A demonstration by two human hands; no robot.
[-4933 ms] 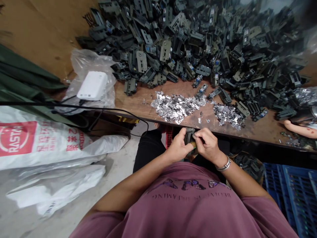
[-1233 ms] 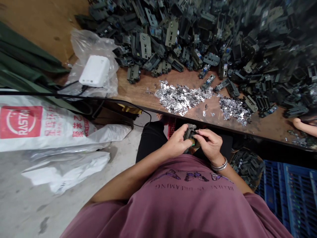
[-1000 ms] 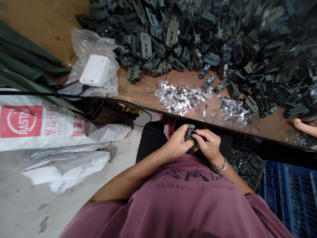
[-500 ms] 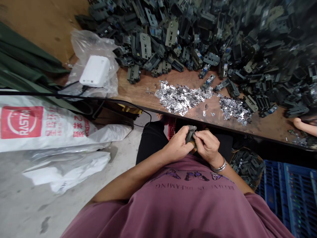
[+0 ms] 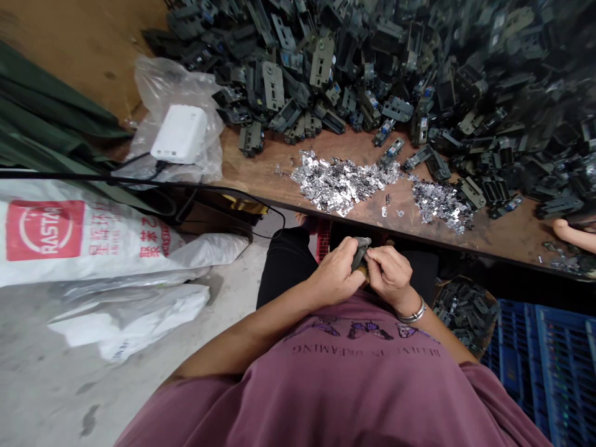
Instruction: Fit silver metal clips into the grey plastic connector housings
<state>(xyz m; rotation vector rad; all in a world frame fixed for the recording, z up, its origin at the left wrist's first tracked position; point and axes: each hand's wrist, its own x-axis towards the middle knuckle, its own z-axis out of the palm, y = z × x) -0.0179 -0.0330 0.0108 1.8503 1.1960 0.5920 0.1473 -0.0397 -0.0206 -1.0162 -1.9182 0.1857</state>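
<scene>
In front of my lap, below the table edge, my left hand (image 5: 339, 271) is closed round a dark grey-green plastic housing (image 5: 359, 251). My right hand (image 5: 389, 272) is closed in a pinch against the housing's right side. Whatever lies between its fingertips is too small and covered to name. On the table ahead lie a large pile of shiny small metal plates (image 5: 333, 181) and a smaller pile of metal pieces (image 5: 440, 206). Behind them a big heap of similar plastic housings (image 5: 321, 62) covers the table.
A white power bank (image 5: 180, 133) rests on a clear plastic bag (image 5: 209, 118), with a black cable (image 5: 223, 188) running along the table edge. White sacks (image 5: 116, 248) lie on the left. A box of housings (image 5: 468, 310) and blue crates (image 5: 563, 360) stand right. Another person's arm (image 5: 575, 238) shows.
Both hands stay in nearly the same place with the housing between them. My fingers have shifted very slightly. Otherwise the view differs only by a small camera movement.
</scene>
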